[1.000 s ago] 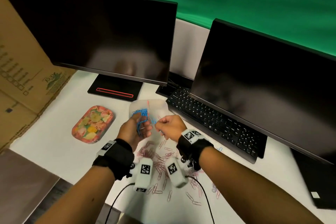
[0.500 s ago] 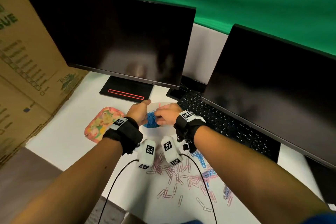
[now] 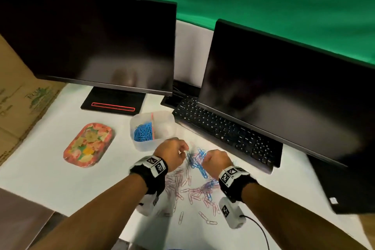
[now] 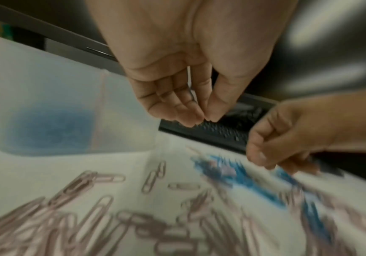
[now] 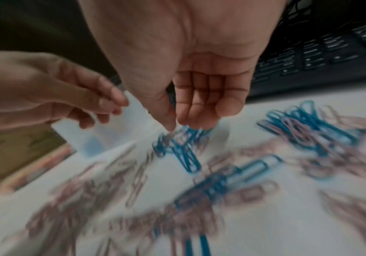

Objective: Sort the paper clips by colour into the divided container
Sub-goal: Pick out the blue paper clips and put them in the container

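Observation:
The clear divided container [image 3: 172,122] stands behind the pile, with blue paper clips [image 3: 143,133] in its left compartment; the right one looks bare. Loose blue clips [image 3: 195,160] and pink clips [image 3: 182,180] are scattered on the white table between my wrists. My left hand [image 3: 172,151] hovers over the pile's left side. Its thumb meets its fingertips [image 4: 204,118] and nothing shows between them. My right hand [image 3: 216,160] reaches down into a cluster of blue clips [image 5: 186,150], thumb and fingertips [image 5: 177,127] closing on its top. Both wrist views are blurred.
A floral tray [image 3: 88,145] lies left of the container. A black keyboard [image 3: 223,134] runs along the right, under a dark monitor [image 3: 284,79]. Another monitor [image 3: 91,42] and its base [image 3: 112,101] stand behind. A cardboard box [image 3: 18,91] borders the left.
Both hands have drawn back from the container to the pile nearer me. The blue clips they carried now lie in the left compartment.

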`<state>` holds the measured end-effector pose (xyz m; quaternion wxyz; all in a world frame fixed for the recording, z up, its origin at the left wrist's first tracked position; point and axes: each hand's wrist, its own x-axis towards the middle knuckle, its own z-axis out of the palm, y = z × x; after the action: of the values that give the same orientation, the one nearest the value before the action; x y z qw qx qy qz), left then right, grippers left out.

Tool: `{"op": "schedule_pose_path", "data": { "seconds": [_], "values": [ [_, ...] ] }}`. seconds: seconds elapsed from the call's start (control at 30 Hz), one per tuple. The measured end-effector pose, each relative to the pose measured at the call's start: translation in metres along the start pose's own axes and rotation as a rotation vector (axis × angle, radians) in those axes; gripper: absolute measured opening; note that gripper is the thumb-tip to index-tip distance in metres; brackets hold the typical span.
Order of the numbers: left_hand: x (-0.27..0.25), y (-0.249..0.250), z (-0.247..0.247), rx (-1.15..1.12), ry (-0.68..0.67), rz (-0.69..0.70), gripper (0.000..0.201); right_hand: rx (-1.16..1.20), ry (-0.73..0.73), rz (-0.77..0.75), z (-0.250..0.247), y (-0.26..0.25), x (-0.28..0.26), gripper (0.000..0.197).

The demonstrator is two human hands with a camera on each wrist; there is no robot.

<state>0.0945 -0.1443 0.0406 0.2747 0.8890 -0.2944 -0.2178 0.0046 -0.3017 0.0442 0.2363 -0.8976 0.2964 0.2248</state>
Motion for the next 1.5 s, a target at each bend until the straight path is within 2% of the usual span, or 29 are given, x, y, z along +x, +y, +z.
{"op": "schedule_pose_path", "data": {
  "seconds": [0.13, 0.2, 0.3, 0.5, 0.83, 0.97, 1.03, 1.2, 1.4, 1.5],
  "values": [
    [0.001, 0.001, 0.03, 0.382, -0.247, 0.099, 0.053, -0.086, 0.0, -0.085, 0.028, 0.016, -0.012, 0.022],
    [0.001, -0.001, 0.037, 0.467, -0.283, 0.103, 0.059, -0.085, 0.028, -0.115, 0.037, 0.022, -0.013, 0.02],
    [0.001, -0.007, 0.041, 0.485, -0.25, 0.084, 0.053, -0.027, 0.02, -0.116, 0.04, 0.027, -0.013, 0.017],
    [-0.005, -0.02, 0.044, 0.402, -0.159, 0.011, 0.02, 0.163, 0.009, -0.119, 0.035, 0.043, -0.013, 0.008],
    [-0.009, -0.018, 0.042, 0.286, -0.146, -0.08, 0.004, 0.219, -0.008, -0.15, 0.034, 0.05, -0.014, 0.013],
    [-0.011, -0.022, 0.035, 0.109, -0.147, -0.172, 0.018, 0.21, -0.022, -0.175, 0.036, 0.056, -0.015, 0.012],
    [-0.012, -0.025, 0.031, 0.001, -0.132, -0.19, 0.019, 0.193, -0.025, -0.202, 0.037, 0.058, -0.015, 0.012],
    [-0.018, -0.026, 0.026, -0.143, -0.119, -0.136, 0.032, 0.219, 0.005, -0.162, 0.038, 0.061, -0.012, 0.005],
    [-0.02, -0.025, 0.028, -0.362, -0.074, -0.29, 0.031, 0.0, 0.065, -0.234, 0.039, 0.038, -0.015, 0.035],
    [-0.025, -0.023, 0.029, -0.482, 0.004, -0.338, 0.029, -0.072, 0.066, -0.256, 0.044, 0.028, -0.014, 0.035]
  ]
}}
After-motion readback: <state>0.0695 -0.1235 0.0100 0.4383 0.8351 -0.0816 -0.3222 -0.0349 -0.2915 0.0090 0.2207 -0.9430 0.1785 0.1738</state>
